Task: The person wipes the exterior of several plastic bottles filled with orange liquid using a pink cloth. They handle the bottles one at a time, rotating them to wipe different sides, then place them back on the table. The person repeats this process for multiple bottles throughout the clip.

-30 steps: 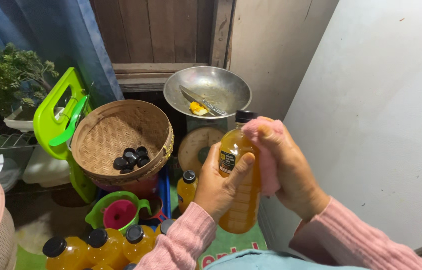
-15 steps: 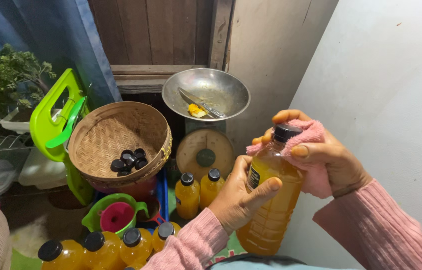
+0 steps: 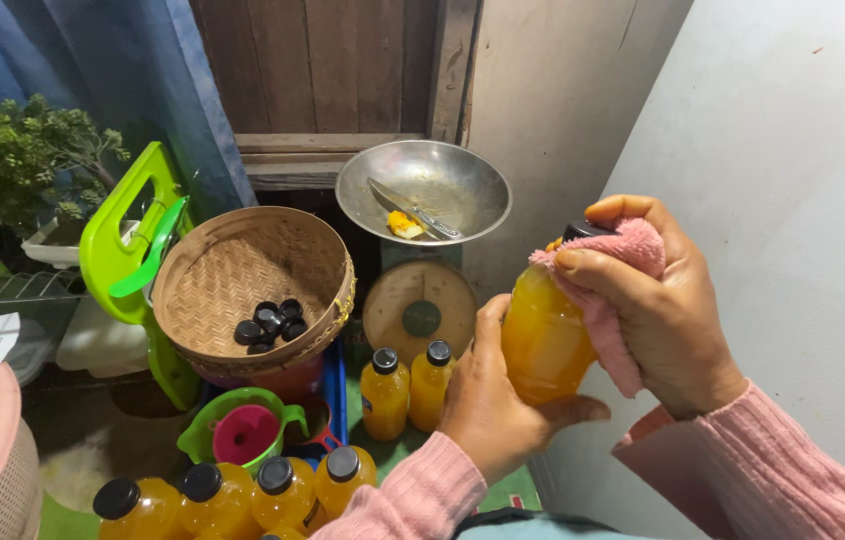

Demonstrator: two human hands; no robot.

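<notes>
A plastic bottle of orange liquid [image 3: 543, 335] with a black cap is held up at the right. My left hand [image 3: 491, 405] grips its lower part from below. Over the neck and cap, my right hand [image 3: 668, 320] presses a pink cloth [image 3: 608, 290] against the bottle. Both sleeves are pink knit.
A woven basket [image 3: 243, 275] holds several black caps [image 3: 271, 322]. Behind it a metal scale pan [image 3: 443, 180] carries a knife. Two filled bottles [image 3: 406, 388] stand under the scale dial; several more sit at the bottom left [image 3: 233, 500]. A green pitcher with a pink funnel [image 3: 243, 432], a green plastic stand, a potted plant.
The bottle and both hands shifted right and a little down in view. The pink cloth moved from covering the bottle's top and side to wrapping the neck and cap.
</notes>
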